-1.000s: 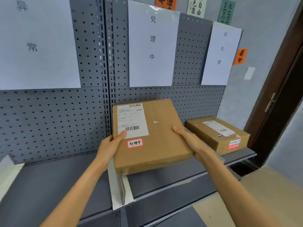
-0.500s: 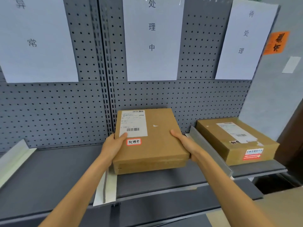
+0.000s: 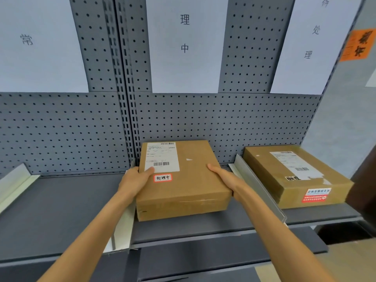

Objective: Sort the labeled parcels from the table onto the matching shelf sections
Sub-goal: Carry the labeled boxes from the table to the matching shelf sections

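While both hands hold it, the brown parcel (image 3: 183,180) sits in the middle section of the grey shelf (image 3: 61,210), under the white sign (image 3: 186,45) at 12 o'clock; whether its bottom rests fully on the shelf I cannot tell, though it seems to lie flat. Going from the left, a white sign (image 3: 38,43) hangs at 10 o'clock over a section where I see no parcel, closed at its left by a metal divider (image 3: 14,186). Next, the left hand (image 3: 136,182) grips the left edge of the parcel at 9 o'clock of the box, its thumb lying on the shipping label (image 3: 161,157) just above the small red-bordered sticker (image 3: 162,177). A second divider (image 3: 122,231) stands just beside this hand. On the opposite edge, at 3 o'clock of the box, the right hand (image 3: 225,180) grips with the thumb on top and the fingers hidden under the side. I judge the parcel to be stiff cardboard, flat and not very heavy, with a smooth face that may slip, so holding the two opposite edges is sensible. Further right, behind a third divider (image 3: 262,190), another parcel (image 3: 295,176) lies at 3 o'clock under its own sign (image 3: 309,43).
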Demonstrator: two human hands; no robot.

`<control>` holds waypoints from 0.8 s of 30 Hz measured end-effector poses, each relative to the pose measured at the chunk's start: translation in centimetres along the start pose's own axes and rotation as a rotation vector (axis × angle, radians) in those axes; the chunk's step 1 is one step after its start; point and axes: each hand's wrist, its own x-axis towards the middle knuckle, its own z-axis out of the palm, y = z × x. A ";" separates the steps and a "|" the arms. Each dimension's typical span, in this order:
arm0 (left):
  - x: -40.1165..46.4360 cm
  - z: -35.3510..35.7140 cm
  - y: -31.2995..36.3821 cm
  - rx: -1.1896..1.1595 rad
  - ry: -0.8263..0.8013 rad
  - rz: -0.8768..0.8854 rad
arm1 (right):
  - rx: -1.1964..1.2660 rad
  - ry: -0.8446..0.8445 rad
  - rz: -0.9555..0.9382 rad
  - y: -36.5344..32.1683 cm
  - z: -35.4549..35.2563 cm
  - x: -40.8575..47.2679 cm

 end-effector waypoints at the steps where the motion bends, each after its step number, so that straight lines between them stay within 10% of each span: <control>1: 0.0 0.2 -0.3 -0.010 -0.006 -0.016 | -0.004 -0.004 0.009 0.2 0.1 0.2; 24: 0.8 -0.1 -0.7 -0.053 -0.013 -0.066 | -0.281 0.061 -0.061 0.0 0.6 2.0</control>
